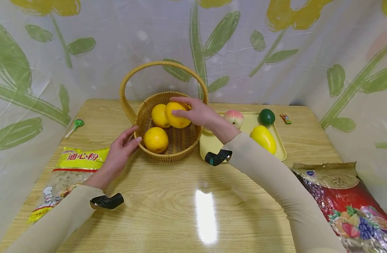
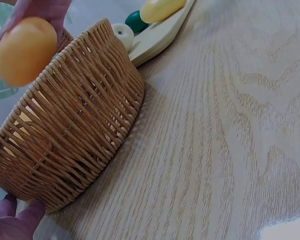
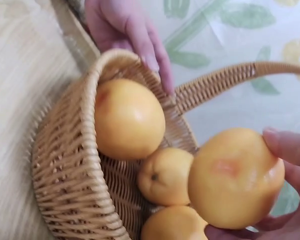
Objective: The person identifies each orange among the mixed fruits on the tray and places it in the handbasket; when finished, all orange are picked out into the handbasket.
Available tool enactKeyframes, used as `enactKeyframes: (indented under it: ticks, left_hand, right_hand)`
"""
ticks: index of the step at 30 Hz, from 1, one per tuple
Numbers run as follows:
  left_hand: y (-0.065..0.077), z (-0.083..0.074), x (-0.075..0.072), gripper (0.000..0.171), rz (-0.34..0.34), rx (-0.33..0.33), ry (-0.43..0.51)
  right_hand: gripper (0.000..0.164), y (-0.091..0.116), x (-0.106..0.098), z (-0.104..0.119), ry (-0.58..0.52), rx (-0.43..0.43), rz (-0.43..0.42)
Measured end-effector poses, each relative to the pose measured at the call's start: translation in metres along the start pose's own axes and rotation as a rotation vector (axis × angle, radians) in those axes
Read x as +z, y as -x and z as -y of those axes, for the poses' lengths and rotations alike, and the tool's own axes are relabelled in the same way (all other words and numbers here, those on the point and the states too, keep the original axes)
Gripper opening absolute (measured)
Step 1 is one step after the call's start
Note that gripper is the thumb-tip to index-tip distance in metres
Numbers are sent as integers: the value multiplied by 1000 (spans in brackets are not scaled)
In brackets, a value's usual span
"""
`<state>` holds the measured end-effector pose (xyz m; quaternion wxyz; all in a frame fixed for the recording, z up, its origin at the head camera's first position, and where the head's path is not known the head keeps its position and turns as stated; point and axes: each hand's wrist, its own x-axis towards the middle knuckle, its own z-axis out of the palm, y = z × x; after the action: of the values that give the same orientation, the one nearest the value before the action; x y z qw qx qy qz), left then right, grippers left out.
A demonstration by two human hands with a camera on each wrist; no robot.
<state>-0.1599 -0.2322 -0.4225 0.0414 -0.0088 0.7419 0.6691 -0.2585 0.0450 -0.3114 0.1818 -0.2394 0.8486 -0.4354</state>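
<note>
In the head view, my right hand (image 1: 193,110) holds an orange (image 1: 177,115) above the wicker basket (image 1: 181,149), thumb and fingers around the fruit. Another orange (image 1: 156,140) lies at the basket's front left, and a second orange (image 1: 159,116) sits behind it. From the right wrist, a further orange (image 3: 174,224) shows lower in the basket beneath the held one. My left hand (image 1: 125,146) touches the basket's left side, its fingers resting against the outer wall near the handle's foot. In the left wrist view, fingertips (image 2: 34,212) press low on the weave.
Right of the basket, a pale yellow tray (image 1: 212,142) bears a peach (image 1: 234,118), a dark green fruit (image 1: 267,117) and a yellow mango-like fruit (image 1: 263,138). A pasta bag (image 1: 79,163) and lollipop (image 1: 76,126) lie left. A candy bag (image 1: 342,200) and small wrapped sweet (image 1: 285,118) are right.
</note>
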Motion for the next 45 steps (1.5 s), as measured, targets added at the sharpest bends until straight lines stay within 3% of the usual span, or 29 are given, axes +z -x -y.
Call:
enactKeyframes:
  ticks: [10,21,29,38,45]
  left_hand:
    - [0,1,3,64,2,9,-1]
    - [0,1,7,65,10,7,15]
    - [1,-1,7,65,4,3,29]
    - [-1,2,7,65,9,10,12]
    - [0,1,6,64,4,7,7]
  right_hand:
    - [51,-17,-6,-8,135,55,288]
    - [51,-23,3,-22,394,47,476]
    - [53,-18,3,-22,444,56,506]
    - [58,-16,5,-26,441,49,451]
    - [64,-16,8,-20,580,27,496]
